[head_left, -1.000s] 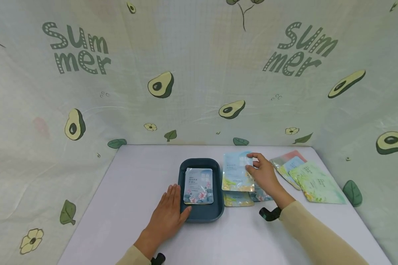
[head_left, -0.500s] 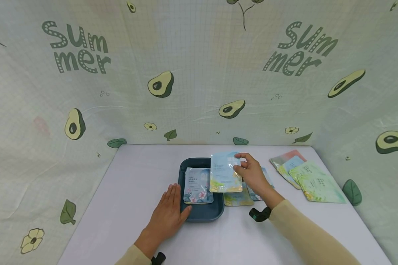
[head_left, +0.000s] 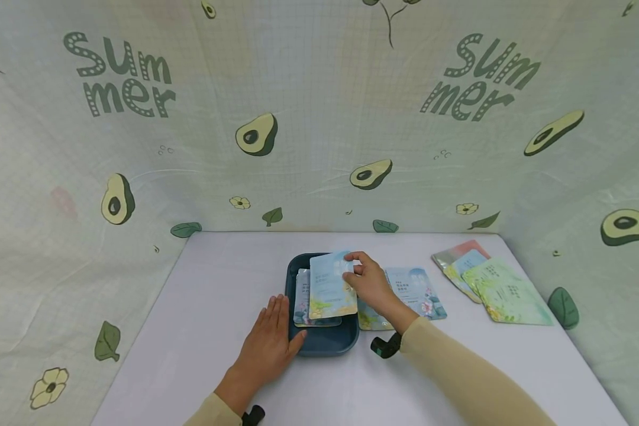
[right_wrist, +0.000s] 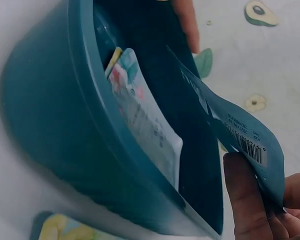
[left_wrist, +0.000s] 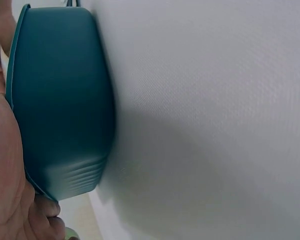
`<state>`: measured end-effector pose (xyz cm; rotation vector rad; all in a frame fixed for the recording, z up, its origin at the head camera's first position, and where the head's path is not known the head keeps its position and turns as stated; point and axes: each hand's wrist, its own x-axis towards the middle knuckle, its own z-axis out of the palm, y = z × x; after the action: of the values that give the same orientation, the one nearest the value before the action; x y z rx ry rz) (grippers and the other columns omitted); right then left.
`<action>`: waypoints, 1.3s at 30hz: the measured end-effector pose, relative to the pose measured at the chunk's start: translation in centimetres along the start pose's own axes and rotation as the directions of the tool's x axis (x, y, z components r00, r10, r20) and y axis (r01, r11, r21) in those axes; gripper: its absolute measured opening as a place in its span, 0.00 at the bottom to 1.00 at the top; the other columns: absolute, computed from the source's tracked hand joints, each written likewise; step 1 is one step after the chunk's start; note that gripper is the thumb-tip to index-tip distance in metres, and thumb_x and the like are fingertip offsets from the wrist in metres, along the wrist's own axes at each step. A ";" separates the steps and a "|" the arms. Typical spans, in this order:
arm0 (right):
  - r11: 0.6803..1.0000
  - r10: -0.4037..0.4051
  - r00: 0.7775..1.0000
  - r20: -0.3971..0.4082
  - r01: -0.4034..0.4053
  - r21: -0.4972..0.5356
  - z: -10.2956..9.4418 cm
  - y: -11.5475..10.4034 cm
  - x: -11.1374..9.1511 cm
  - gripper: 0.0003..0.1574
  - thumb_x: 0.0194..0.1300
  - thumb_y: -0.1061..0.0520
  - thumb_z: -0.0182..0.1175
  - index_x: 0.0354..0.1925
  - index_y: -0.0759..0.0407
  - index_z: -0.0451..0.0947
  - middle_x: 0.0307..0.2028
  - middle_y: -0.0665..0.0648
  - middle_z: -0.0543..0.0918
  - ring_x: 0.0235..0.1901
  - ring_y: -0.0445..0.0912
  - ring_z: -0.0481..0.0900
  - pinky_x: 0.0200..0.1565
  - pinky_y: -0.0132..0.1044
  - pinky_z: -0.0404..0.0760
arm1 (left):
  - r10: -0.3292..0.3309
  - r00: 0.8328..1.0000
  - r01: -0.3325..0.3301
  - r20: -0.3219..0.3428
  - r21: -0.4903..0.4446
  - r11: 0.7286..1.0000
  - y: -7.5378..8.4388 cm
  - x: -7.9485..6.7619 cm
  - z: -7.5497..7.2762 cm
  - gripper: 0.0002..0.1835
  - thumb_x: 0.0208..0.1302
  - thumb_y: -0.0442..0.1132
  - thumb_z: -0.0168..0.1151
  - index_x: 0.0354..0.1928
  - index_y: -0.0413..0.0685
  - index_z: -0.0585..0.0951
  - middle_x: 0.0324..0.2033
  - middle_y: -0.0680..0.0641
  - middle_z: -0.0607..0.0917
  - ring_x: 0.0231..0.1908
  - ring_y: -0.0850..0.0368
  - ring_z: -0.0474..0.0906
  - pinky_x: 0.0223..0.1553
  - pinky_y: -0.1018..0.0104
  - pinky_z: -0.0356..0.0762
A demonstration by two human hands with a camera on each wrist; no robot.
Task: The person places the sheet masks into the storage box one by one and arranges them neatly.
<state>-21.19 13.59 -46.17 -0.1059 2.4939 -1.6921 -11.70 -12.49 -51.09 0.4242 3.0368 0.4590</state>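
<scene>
Partly, our right hand (head_left: 370, 285) obscures a sachet (head_left: 418, 291) behind; its pinched blue packet (head_left: 328, 287) half-hides a floral packet (head_left: 301, 299). Our straight-fingered left hand (head_left: 268, 342) touches the tray (head_left: 330, 343).

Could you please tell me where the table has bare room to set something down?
Bare table lies left of the tray and left hand, and between the two sleeves. It is crowded right of the tray, where several sachets lie, and over it, where the right hand holds a light-blue sachet.
</scene>
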 end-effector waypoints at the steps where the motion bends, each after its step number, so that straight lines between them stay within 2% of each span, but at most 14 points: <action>1: 1.000 -0.002 1.000 0.001 0.002 -0.011 0.4 0.0 0.1 0.24 0.77 0.60 0.61 0.68 0.52 0.74 0.26 0.51 0.75 0.15 0.43 0.59 0.22 0.36 0.65 | -0.001 1.000 0.001 0.001 0.003 1.000 0.0 0.0 0.0 0.48 0.80 0.63 0.50 0.83 0.34 0.51 0.82 0.34 0.55 0.83 0.38 0.47 0.81 0.41 0.54; 6: 0.998 -0.027 0.999 0.024 0.029 -0.059 2.0 -0.3 0.6 0.24 0.77 0.61 0.60 0.68 0.56 0.73 0.18 0.49 0.60 0.16 0.44 0.57 0.24 0.37 0.62 | -0.003 1.000 0.003 0.006 0.018 1.000 -0.1 0.0 -0.1 0.48 0.80 0.64 0.50 0.83 0.35 0.52 0.82 0.34 0.55 0.83 0.38 0.47 0.81 0.41 0.54; 9: 0.996 -0.039 0.999 0.036 0.041 -0.084 2.8 -0.3 0.8 0.23 0.77 0.61 0.60 0.67 0.57 0.74 0.18 0.50 0.63 0.17 0.44 0.59 0.25 0.37 0.63 | -0.003 1.000 0.002 0.008 0.019 1.000 -0.1 0.0 -0.1 0.48 0.80 0.64 0.50 0.83 0.34 0.52 0.82 0.34 0.55 0.83 0.38 0.47 0.81 0.41 0.54; 11: 0.994 -0.041 0.998 0.037 0.045 -0.103 3.3 -0.3 0.8 0.23 0.77 0.61 0.60 0.67 0.56 0.74 0.22 0.53 0.71 0.19 0.45 0.62 0.26 0.38 0.66 | -0.001 1.000 0.001 0.008 0.016 1.000 -0.1 0.0 -0.2 0.48 0.80 0.64 0.50 0.83 0.34 0.52 0.82 0.34 0.55 0.83 0.38 0.47 0.80 0.41 0.54; 14: 0.989 -0.043 0.998 0.036 0.048 -0.141 3.8 -0.3 0.9 0.22 0.78 0.60 0.60 0.67 0.56 0.74 0.39 0.60 0.84 0.24 0.44 0.70 0.31 0.38 0.71 | 0.001 1.000 -0.002 0.006 0.007 1.000 0.0 0.0 -0.2 0.47 0.80 0.64 0.50 0.83 0.34 0.52 0.82 0.33 0.55 0.83 0.38 0.47 0.80 0.41 0.54; 16: 0.985 -0.040 0.998 0.054 0.048 -0.165 3.9 -0.3 0.9 0.22 0.79 0.60 0.58 0.68 0.56 0.74 0.45 0.62 0.85 0.24 0.43 0.70 0.31 0.38 0.72 | 0.001 1.000 -0.001 0.007 0.004 1.000 0.0 0.0 -0.3 0.47 0.80 0.63 0.50 0.83 0.34 0.52 0.82 0.33 0.55 0.83 0.38 0.47 0.80 0.41 0.54; 18: 0.981 -0.035 0.996 0.088 0.052 -0.189 4.0 -0.3 0.9 0.23 0.80 0.60 0.55 0.70 0.56 0.72 0.38 0.60 0.84 0.20 0.43 0.67 0.28 0.37 0.70 | 0.000 1.000 0.000 0.007 0.004 1.000 0.0 0.0 -0.3 0.47 0.80 0.63 0.50 0.83 0.34 0.52 0.82 0.33 0.55 0.83 0.38 0.47 0.80 0.41 0.54; 20: 0.973 -0.036 0.991 0.131 0.064 -0.220 3.9 -0.4 1.0 0.26 0.81 0.60 0.52 0.73 0.57 0.69 0.28 0.59 0.78 0.16 0.43 0.61 0.24 0.37 0.67 | 0.000 1.000 0.000 0.004 0.004 1.000 0.0 -0.1 -0.4 0.47 0.80 0.63 0.50 0.83 0.34 0.52 0.82 0.33 0.56 0.83 0.37 0.48 0.80 0.41 0.54; 23: 0.947 -0.070 0.984 0.162 0.116 -0.299 3.8 -0.5 1.1 0.29 0.80 0.61 0.52 0.76 0.59 0.67 0.33 0.62 0.84 0.11 0.42 0.60 0.21 0.35 0.65 | 0.000 1.000 0.000 0.002 0.004 1.000 0.1 -0.1 -0.4 0.47 0.80 0.63 0.51 0.83 0.34 0.53 0.82 0.33 0.56 0.83 0.37 0.48 0.80 0.41 0.55; 25: 0.920 -0.102 0.982 0.156 0.153 -0.362 3.7 -0.4 1.2 0.31 0.79 0.62 0.55 0.76 0.60 0.67 0.45 0.68 0.88 0.11 0.41 0.65 0.21 0.35 0.68 | 0.003 1.000 -0.003 0.000 0.001 1.000 0.0 -0.1 -0.3 0.47 0.80 0.63 0.51 0.83 0.34 0.53 0.82 0.33 0.56 0.83 0.37 0.48 0.80 0.41 0.55; 27: 0.893 -0.130 0.982 0.136 0.175 -0.415 3.7 -0.3 1.2 0.32 0.77 0.63 0.59 0.75 0.60 0.68 0.55 0.71 0.86 0.14 0.41 0.74 0.23 0.36 0.73 | 0.004 1.000 -0.004 -0.001 -0.001 1.000 0.0 -0.1 -0.3 0.47 0.80 0.63 0.51 0.83 0.34 0.53 0.82 0.33 0.56 0.83 0.37 0.48 0.80 0.41 0.55; 31: 0.875 -0.131 0.986 0.108 0.166 -0.454 3.7 -0.2 1.3 0.33 0.75 0.62 0.64 0.74 0.59 0.70 0.54 0.69 0.88 0.24 0.45 0.85 0.31 0.40 0.82 | 0.007 1.000 -0.007 -0.004 -0.008 1.000 0.0 0.0 -0.2 0.47 0.80 0.63 0.51 0.83 0.34 0.53 0.82 0.33 0.56 0.83 0.37 0.48 0.80 0.40 0.56; 35: 0.868 -0.121 0.989 0.089 0.149 -0.474 3.7 -0.3 1.3 0.33 0.75 0.60 0.64 0.74 0.60 0.69 0.55 0.68 0.88 0.33 0.51 0.90 0.36 0.44 0.86 | 0.004 1.000 -0.004 -0.003 -0.004 1.000 0.0 0.0 -0.2 0.47 0.80 0.63 0.51 0.83 0.34 0.53 0.82 0.33 0.56 0.83 0.37 0.48 0.80 0.40 0.56; 39: 0.852 -0.152 0.988 0.039 0.151 -0.502 2.8 -0.6 1.0 0.31 0.77 0.57 0.62 0.74 0.62 0.70 0.55 0.66 0.88 0.32 0.52 0.89 0.33 0.44 0.85 | -0.002 1.000 0.002 0.003 -0.002 1.000 0.1 -0.1 -0.2 0.47 0.80 0.63 0.51 0.83 0.35 0.53 0.82 0.33 0.56 0.83 0.37 0.49 0.80 0.41 0.56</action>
<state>-21.74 10.67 -46.72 -0.3578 2.9332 -1.0288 -11.64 -12.49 -50.84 0.4212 3.0332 0.4602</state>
